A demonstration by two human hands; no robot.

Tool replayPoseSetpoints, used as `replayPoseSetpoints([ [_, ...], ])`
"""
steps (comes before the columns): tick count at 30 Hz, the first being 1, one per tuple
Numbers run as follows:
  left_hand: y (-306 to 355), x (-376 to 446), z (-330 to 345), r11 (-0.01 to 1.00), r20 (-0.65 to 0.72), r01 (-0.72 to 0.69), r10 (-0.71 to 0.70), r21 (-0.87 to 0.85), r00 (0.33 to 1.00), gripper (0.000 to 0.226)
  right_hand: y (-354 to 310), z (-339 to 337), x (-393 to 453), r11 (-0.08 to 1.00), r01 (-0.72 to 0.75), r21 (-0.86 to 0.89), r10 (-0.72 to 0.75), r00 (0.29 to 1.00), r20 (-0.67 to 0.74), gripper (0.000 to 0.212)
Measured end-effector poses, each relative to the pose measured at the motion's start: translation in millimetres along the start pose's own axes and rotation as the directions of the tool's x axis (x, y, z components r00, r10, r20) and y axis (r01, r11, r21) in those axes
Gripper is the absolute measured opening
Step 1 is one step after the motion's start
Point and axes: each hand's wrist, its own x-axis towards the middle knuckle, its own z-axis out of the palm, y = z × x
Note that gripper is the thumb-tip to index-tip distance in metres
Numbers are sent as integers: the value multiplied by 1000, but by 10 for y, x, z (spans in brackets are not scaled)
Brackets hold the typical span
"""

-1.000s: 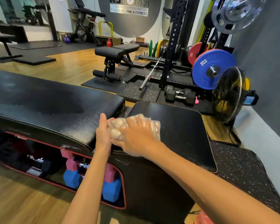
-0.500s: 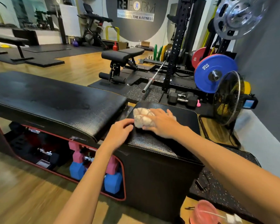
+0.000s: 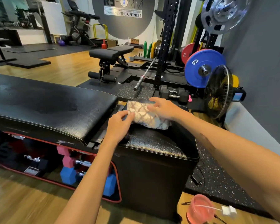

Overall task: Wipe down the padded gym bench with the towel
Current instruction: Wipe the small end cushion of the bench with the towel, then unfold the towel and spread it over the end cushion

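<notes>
Fingers of the right hand lie spread and mostly straight over the far right part of the towel, pressing it flat rather than curling round it. Across from them, the left hand has its fingertips bent onto the towel's near left edge, and the thumb seems to meet them there in a pinch, though blur makes that hard to confirm. That cream towel, crossed with thin dark lines, sits folded on the far left corner of the short seat pad, close to the gap that parts it from the long pad of the padded gym bench. Both pads are black with pale stitching along their near edges. Under the long pad, an open compartment edged in red holds pink and blue dumbbells. On the floor by the bench's near right corner stands a pink container with a white cable and plug lying across it. Beyond the bench's far edge are a barbell, a blue weight plate and a black fan
</notes>
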Motion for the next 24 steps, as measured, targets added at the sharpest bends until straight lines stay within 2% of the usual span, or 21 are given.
replayPoseSetpoints([
  [3, -24, 33, 55, 999, -37, -8, 6, -49, 999, 37, 72, -59, 43, 998, -52, 44, 53, 999, -5, 56],
  [7, -55, 68, 22, 970, -30, 50, -58, -238, 998, 36, 116, -60, 63, 993, -50, 106, 60, 993, -100, 56],
  [8, -35, 115, 8, 973, -50, 70, -83, -219, 995, 34, 136, -68, 68, 992, -63, 109, 74, 992, -99, 58],
  [10, 55, 301, -20, 988, -49, 134, -138, -73, 989, 29, 190, -94, 93, 990, -92, 109, 98, 994, -51, 62],
  [13, 287, 572, -49, 954, 87, 285, -277, -95, 957, 23, 222, -111, 120, 980, -121, 158, 121, 993, 12, 61],
  [14, 342, 633, -35, 956, 91, 292, -287, -39, 954, 22, 221, -100, 120, 976, -117, 184, 119, 993, 1, 58],
  [16, 387, 673, 45, 958, 36, 199, -211, 208, 977, 22, 221, -66, 119, 970, -87, 228, 102, 993, -54, 50],
  [18, 390, 643, 135, 947, -34, 116, -111, 299, 993, 29, 214, -36, 115, 966, -58, 252, 88, 990, -107, 44],
  [21, 385, 636, 157, 980, -89, 138, -126, 142, 988, 40, 225, -29, 91, 952, -33, 304, 93, 979, -184, 38],
  [22, 389, 649, 134, 987, -61, 156, -154, 27, 986, 45, 236, -33, 72, 943, -23, 332, 96, 974, -204, 40],
  [24, 424, 624, 28, 944, 122, 197, -169, -265, 978, 41, 237, -69, -11, 903, 6, 430, 98, 971, -218, 51],
])
